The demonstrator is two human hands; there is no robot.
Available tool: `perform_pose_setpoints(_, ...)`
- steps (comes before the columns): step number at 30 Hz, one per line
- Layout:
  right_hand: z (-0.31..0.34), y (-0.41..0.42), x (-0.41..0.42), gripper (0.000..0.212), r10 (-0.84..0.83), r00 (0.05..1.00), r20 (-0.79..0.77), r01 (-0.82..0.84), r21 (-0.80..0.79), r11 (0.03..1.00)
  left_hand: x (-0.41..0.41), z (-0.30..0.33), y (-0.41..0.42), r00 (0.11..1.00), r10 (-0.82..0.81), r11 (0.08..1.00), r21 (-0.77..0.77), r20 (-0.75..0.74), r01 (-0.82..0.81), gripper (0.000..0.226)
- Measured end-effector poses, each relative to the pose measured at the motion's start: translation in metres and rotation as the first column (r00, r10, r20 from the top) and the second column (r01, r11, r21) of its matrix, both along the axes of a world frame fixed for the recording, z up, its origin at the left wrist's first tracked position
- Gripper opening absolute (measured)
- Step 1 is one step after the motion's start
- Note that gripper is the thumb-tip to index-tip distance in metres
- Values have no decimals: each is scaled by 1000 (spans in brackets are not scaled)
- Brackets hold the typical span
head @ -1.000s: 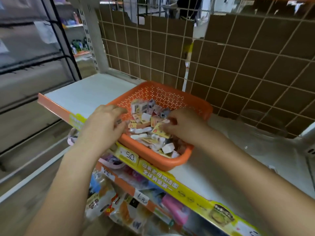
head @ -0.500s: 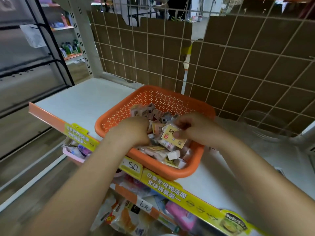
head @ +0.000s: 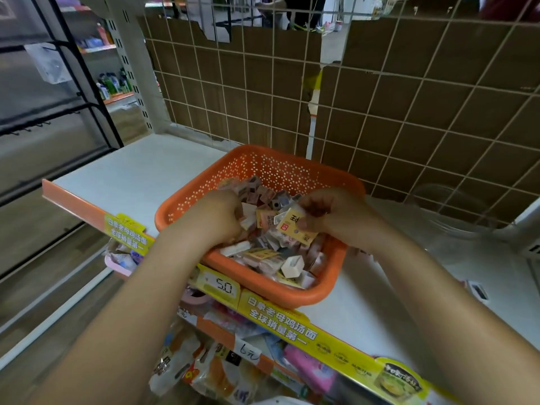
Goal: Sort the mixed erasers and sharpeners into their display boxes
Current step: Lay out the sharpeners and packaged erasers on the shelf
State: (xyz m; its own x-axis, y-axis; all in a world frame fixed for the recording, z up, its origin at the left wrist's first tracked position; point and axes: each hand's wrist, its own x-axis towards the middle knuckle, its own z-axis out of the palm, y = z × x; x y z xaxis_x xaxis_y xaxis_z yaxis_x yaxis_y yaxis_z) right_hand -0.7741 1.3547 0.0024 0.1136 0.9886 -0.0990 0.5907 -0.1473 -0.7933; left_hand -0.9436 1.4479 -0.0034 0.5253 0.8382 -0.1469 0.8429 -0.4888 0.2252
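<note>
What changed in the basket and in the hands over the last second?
The right hand has pinched a yellow eraser out of the pile and lifted it just above the other pieces. The left hand has pushed deeper into the pile, fingers curled down among the pieces; what it holds is hidden. The orange basket stays on the shelf, still full.

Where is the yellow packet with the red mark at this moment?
In the head view, the yellow packet is pinched by the right hand above the right half of the orange basket, just over the pile of small items.
</note>
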Motion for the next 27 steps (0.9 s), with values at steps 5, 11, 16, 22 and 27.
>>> perform_pose_setpoints(5, -2, 0, 1, 19, 1, 997, -79, 0, 21, 1000, -15, 20, -6, 976, 15, 1000, -1, 219, -15, 36)
perform_pose_setpoints(11, 0, -10, 10, 26, 13, 890, -456, 51, 128, 990, -22, 21, -21, 748, 89, 971, -226, 657, 83, 45)
perform_pose_setpoints(16, 0, -33, 23, 31, 173, 769, -615, 32, 308, 951, -15, 17, -37, 506, 51, 968, -167, 861, 187, 39)
perform_pose_setpoints(22, -1, -64, 40, 37, 210, 755, -621, 137, 463, 876, 11, 18, -64, 256, 16, 953, -92, 967, 289, 50)
perform_pose_setpoints(27, -3, -92, 57, 27, 208, 813, -544, 151, 542, 827, 41, 9, -84, 226, -7, 956, -60, 974, 287, 51)
